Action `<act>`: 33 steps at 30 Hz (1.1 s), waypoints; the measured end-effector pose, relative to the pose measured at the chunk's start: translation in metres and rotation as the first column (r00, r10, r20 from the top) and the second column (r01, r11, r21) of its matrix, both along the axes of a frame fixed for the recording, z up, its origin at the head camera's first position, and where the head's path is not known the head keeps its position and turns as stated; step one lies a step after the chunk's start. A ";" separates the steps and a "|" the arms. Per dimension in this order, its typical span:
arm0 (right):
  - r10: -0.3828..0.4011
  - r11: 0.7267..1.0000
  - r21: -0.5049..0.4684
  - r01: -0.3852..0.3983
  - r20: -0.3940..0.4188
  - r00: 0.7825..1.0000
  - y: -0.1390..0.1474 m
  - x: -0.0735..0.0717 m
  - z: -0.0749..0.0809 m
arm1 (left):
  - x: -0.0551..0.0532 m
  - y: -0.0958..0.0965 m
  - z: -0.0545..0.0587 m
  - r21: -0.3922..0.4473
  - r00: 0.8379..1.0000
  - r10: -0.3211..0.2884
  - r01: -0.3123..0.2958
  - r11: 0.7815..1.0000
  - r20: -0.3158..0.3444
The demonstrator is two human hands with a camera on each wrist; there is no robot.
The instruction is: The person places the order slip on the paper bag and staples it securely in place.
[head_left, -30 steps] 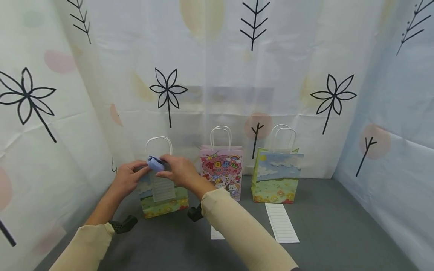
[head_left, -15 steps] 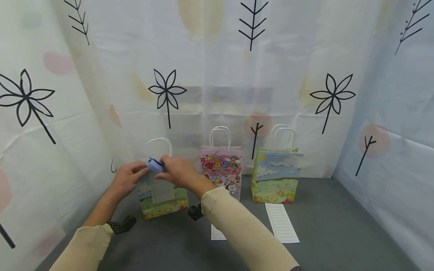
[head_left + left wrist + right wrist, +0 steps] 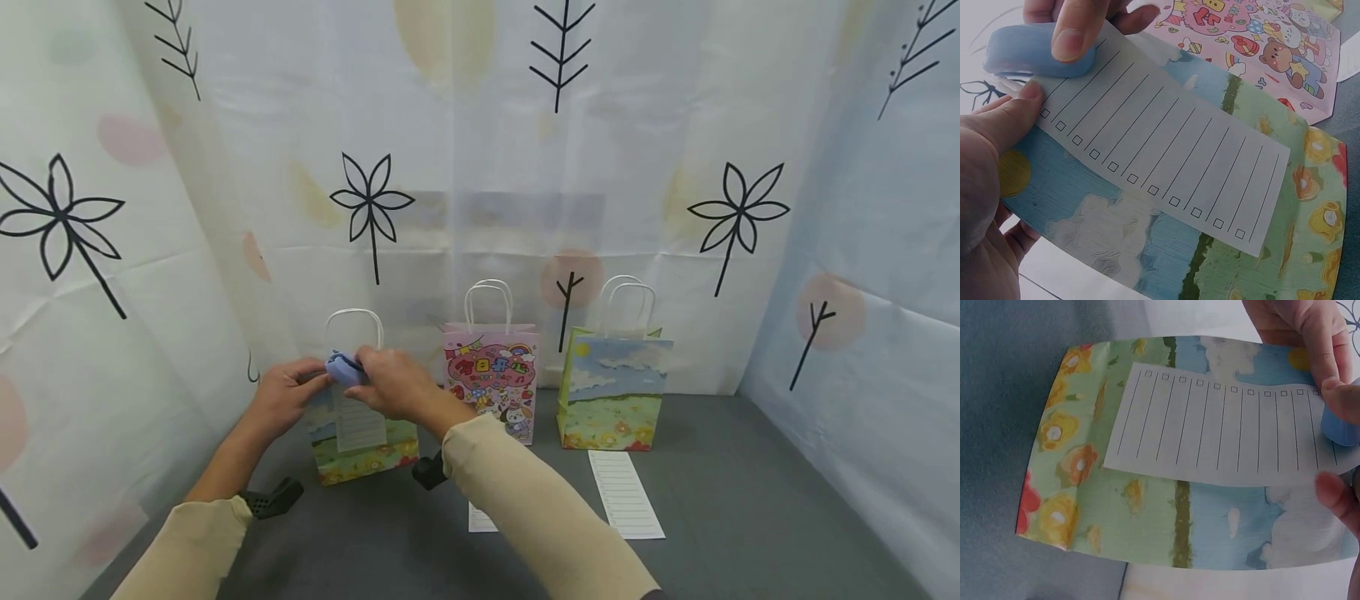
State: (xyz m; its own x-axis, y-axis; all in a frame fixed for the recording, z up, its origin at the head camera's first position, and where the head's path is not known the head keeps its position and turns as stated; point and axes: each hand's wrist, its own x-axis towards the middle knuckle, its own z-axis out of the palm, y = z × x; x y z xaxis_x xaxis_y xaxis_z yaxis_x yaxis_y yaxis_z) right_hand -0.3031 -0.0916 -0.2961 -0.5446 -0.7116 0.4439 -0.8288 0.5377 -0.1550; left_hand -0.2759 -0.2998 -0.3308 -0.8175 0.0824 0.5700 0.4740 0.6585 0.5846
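A small light-blue stapler (image 3: 343, 367) is in my right hand (image 3: 399, 383), at the top edge of a paper gift bag (image 3: 371, 467) painted with sky and flowers. Under the stapler, a white lined checklist slip (image 3: 1166, 153) lies against the bag's front, its upper end beneath the stapler. My left hand (image 3: 282, 395) pinches the bag's top edge, thumb in front at the slip's corner and fingers behind. In the left wrist view, my right thumb presses on the stapler's top. The bag stands slightly turned, its white handle (image 3: 355, 312) rising above the hands.
To the right stand a pink cartoon gift bag (image 3: 491, 371) and a second landscape gift bag (image 3: 615, 400). A lined slip (image 3: 626, 496) lies before the second landscape bag; another slip (image 3: 481, 518) is partly hidden by my right sleeve. A patterned cloth (image 3: 480, 167) walls the grey table (image 3: 360, 550).
The left bag's handle has tipped slightly lower, and the fingers of my right hand have shifted a little around the stapler. My left hand has stayed nearly in place.
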 end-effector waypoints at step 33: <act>0.007 0.997 -0.076 0.007 0.175 0.985 0.004 0.001 -0.002 | -0.002 0.004 -0.001 -0.033 1.000 0.022 -0.022 0.999 -0.006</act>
